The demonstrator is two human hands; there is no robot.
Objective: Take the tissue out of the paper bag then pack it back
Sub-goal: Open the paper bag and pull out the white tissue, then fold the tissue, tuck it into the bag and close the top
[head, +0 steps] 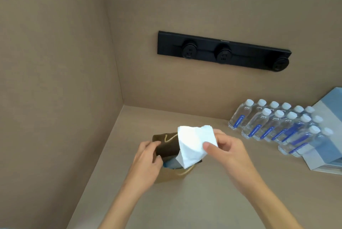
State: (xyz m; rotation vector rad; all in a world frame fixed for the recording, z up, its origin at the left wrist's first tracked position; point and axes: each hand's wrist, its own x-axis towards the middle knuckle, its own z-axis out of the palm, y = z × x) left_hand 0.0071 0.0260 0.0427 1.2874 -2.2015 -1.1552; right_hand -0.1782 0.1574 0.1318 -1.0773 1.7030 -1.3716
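Observation:
A small brown paper bag [167, 147] with gold string handles stands open on the beige counter [203, 191]. My left hand [146, 156] grips the bag's left rim and holds its mouth open. My right hand [227, 147] pinches a white tissue [192, 145] between thumb and fingers. The tissue hangs over the bag's mouth, its lower corner reaching into the opening. Something blue-grey [171, 164] shows inside the bag; I cannot tell what it is.
Several clear water bottles [273, 125] with white caps and blue labels stand in rows at the right. A blue and white box [325, 151] lies beyond them at the right edge. A black socket strip [222, 51] is mounted on the back wall. A side wall closes the left.

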